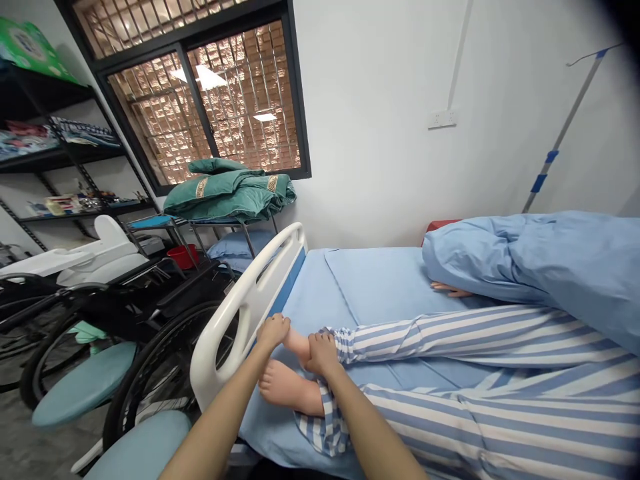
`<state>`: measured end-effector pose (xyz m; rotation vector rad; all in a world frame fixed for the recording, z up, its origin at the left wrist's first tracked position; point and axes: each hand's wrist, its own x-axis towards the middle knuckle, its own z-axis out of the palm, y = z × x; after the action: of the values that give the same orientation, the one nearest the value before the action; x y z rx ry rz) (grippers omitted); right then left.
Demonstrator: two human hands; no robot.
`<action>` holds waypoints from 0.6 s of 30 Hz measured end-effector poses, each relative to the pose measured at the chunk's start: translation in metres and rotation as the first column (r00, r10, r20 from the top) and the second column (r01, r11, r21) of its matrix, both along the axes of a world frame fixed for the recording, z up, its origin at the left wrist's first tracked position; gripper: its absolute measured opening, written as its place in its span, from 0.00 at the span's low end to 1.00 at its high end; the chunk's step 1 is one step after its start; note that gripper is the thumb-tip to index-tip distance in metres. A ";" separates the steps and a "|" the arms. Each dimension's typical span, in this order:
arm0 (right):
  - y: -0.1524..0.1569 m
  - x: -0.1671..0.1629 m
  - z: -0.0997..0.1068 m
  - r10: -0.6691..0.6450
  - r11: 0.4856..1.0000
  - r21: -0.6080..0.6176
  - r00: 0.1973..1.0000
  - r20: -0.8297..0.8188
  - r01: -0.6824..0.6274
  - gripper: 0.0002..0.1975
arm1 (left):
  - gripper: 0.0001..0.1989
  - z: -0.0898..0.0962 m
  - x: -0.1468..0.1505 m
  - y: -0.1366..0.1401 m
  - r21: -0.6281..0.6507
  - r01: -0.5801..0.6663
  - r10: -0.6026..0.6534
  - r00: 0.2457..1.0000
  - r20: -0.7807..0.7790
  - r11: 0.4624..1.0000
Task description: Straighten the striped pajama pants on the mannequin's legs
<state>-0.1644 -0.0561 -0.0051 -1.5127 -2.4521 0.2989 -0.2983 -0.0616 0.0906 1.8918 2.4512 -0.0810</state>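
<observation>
A manikin with smooth, doll-like feet lies on the bed, wearing blue-and-white striped trousers (pixel 440 337). My left hand (pixel 274 330) is closed over the toe end of its far foot (pixel 296 343). Around the ankle of that same foot, just below the gathered trouser cuff (pixel 345 345), my right hand (pixel 323 353) is wrapped. The near foot (pixel 287 387) rests on the blue sheet (pixel 370 280) below my hands, toes toward the footboard. A blue quilt (pixel 540 260) covers the upper body, and one manikin hand (pixel 450 289) shows at its edge.
The white footboard (pixel 250 303) stands close to my left hand. Wheelchairs (pixel 165 353) crowd the floor at left, near shelving (pixel 65 157). Folded green bedding (pixel 233 193) sits under the window. A drip pole (pixel 565 133) rises at the right.
</observation>
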 end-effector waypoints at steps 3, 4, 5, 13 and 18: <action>-0.001 0.000 0.000 0.002 1.000 0.008 1.000 -0.004 -0.002 0.26 | 0.25 0.003 -0.006 -0.014 -0.019 0.042 -0.039 0.990 0.139 0.999; -0.002 0.000 0.000 0.003 1.000 0.010 1.000 -0.010 -0.003 0.26 | 0.25 0.005 -0.008 -0.020 -0.043 0.061 -0.053 0.983 0.178 0.997; -0.002 0.001 0.002 0.005 1.000 0.012 1.000 -0.018 -0.005 0.25 | 0.24 0.006 -0.010 -0.027 -0.069 0.080 -0.064 0.975 0.211 0.994; -0.015 0.004 0.017 0.025 1.000 -0.006 1.000 -0.014 -0.025 0.21 | 0.16 -0.011 0.004 -0.089 0.261 -0.001 0.020 0.997 -0.071 0.965; -0.048 0.008 0.027 0.005 0.995 0.099 0.995 -0.103 0.006 0.19 | 0.17 -0.013 0.015 -0.100 0.275 0.024 0.030 0.981 -0.190 0.961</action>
<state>-0.1567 -0.1039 0.0219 -1.4208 -2.3500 0.2445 -0.2834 -0.1611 0.0776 2.0770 2.7181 0.0880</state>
